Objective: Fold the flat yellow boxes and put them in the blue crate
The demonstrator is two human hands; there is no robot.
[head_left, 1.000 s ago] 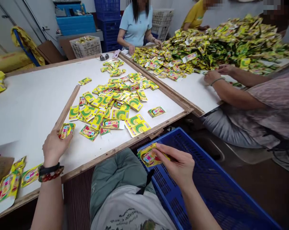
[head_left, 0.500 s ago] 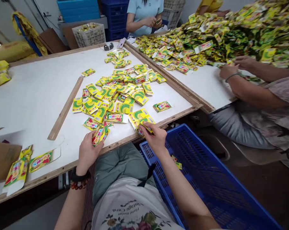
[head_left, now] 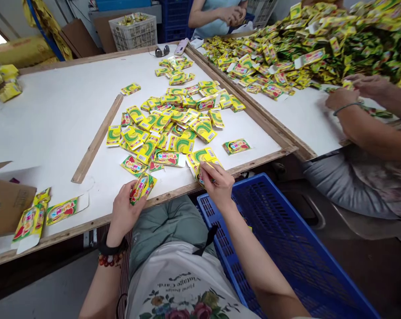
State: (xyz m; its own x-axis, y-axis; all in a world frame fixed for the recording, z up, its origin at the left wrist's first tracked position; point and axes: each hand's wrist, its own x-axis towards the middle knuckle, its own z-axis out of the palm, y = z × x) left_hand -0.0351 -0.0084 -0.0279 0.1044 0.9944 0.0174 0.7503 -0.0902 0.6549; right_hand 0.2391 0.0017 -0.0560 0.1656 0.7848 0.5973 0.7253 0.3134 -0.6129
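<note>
Yellow-green printed cardboard box [head_left: 143,188] is pinched by the left hand [head_left: 129,207] at the wooden-rimmed white table's [head_left: 48,119] near edge, apparently for steadiness, while the right hand [head_left: 219,184] bunches its fingers at yellow-green cartons [head_left: 203,155], pinch unclear.

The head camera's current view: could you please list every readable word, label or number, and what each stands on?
"Vintage Card": white floral cloth shirt
"Floral Design": the same shirt
"TWINS", apparently: yellow-green cardboard packets beside the brown cardboard box
Too small to read: fine print on the pile of yellow-green packets
Too blurred to read: print on the box
</note>
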